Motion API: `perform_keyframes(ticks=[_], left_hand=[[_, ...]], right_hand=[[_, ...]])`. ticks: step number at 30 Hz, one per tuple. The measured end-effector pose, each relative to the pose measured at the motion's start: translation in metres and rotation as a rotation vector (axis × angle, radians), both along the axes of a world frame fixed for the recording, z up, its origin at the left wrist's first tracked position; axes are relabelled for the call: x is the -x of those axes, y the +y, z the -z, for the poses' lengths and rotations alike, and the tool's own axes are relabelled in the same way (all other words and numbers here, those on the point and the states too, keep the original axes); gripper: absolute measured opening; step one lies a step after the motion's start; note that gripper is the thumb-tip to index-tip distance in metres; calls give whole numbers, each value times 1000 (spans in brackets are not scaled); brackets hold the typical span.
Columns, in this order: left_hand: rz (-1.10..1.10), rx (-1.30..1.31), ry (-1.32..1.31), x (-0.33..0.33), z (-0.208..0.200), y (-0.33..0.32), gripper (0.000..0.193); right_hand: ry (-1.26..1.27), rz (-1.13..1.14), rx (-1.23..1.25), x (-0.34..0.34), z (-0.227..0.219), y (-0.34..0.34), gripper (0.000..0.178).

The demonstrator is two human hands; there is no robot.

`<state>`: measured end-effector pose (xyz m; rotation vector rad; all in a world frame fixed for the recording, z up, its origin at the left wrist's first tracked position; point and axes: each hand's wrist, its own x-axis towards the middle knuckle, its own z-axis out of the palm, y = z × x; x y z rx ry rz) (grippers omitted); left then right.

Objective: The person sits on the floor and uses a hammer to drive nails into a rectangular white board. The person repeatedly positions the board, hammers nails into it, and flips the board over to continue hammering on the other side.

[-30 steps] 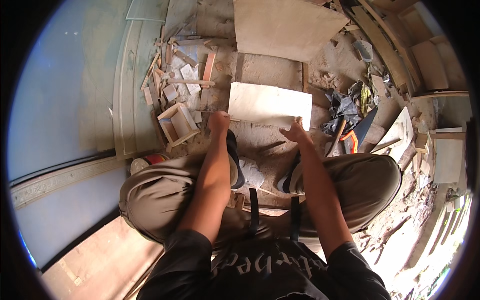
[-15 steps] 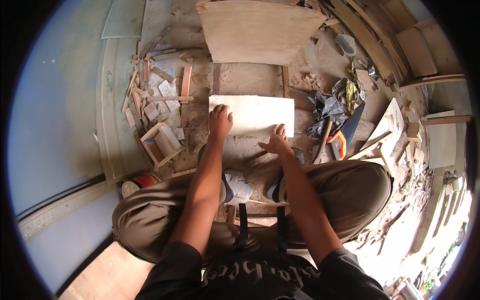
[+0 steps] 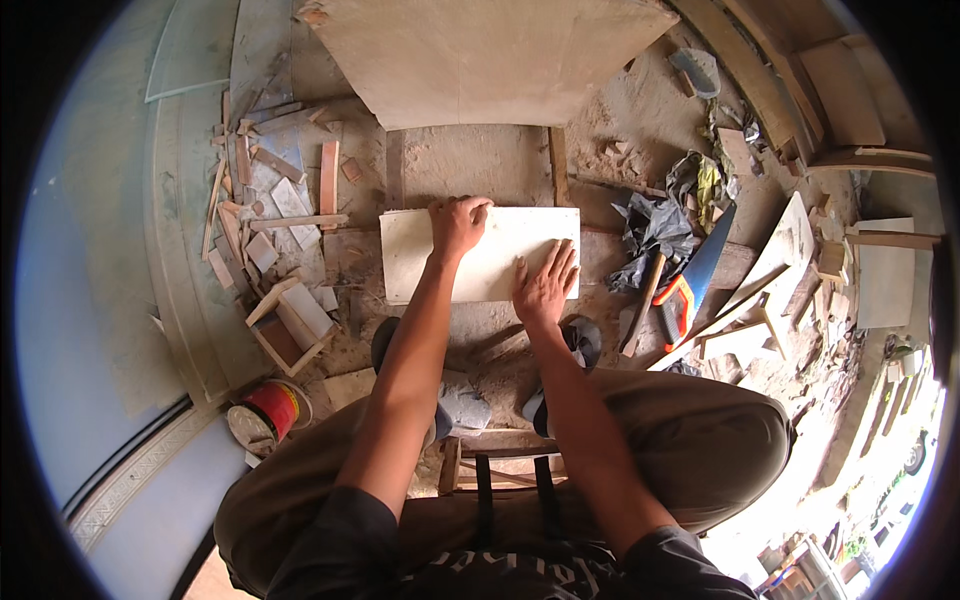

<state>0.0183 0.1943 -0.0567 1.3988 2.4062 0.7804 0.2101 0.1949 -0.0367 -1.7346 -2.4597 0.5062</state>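
Dusty ground (image 3: 470,165) shows between the pale board (image 3: 408,255) and the large wooden panel (image 3: 490,70) beyond it. I locate the board directly ahead of the person's feet, its left edge uncovered. Wood scraps (image 3: 330,190) lie beyond that edge, apart from it; the handsaw (image 3: 711,250) lies well to the right. Left hand (image 3: 459,228): fingers curled at the far edge; I cannot tell whether they grip it. Right hand (image 3: 545,292): open, palm down, fingers spread, resting on the board's right part. I see both forearms extended forward.
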Motion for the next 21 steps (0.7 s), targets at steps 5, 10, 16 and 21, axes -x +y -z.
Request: perform_keyframes(ticks=[5, 10, 16, 21], left_hand=[[-61, -48, -201, 3, 6, 0, 21], [-39, -118, -107, 3, 9, -4, 21], [-225, -314, -374, 1, 16, 5, 16], [-109, -168, 71, 1, 17, 6, 23]], right_hand=[[-32, 2, -28, 5, 3, -5, 73], [-47, 7, -21, 5, 6, -7, 73], [-31, 10, -23, 3, 4, -4, 74], [-22, 11, -38, 5, 6, -1, 74]])
